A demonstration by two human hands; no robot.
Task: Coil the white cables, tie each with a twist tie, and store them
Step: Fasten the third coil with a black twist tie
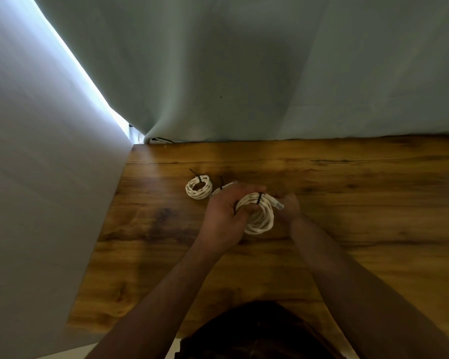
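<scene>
**White cable coil (260, 218) in your left grip, mid-frame over the worktop (360, 203)**

Your left hand (222, 212) has the coil by its left side. The fingers curl in through the open middle of the loops and the thumb lies over the top, so this grip is closed round the cable. A black twist tie (259, 198) crosses the strands at the top of the coil, just beside your fingertips. At the upper right of the coil a clear plug (277, 204) sticks out towards your right hand (288, 206). That hand sits behind the coil's right edge and is blurred and partly covered. You cannot tell whether its grip holds the cable or only rests against it. Whether the coil touches the wood is also unclear.

Up and to the left lies a second coil (199, 188), smaller and flat on the worktop, bound by its own black tie (197, 178) with a loose end poking up. Between it and your left hand a third bundle (221, 189) shows only in part behind your knuckles.

The worktop is brown wood grain and fills the lower right of the frame. A grey-green curtain (244, 68) hangs across the top, and a pale wall (36, 177) runs down the left, with a bright strip of light (83, 71) between them. Dark clothing (257, 332) shows at the bottom edge.
</scene>
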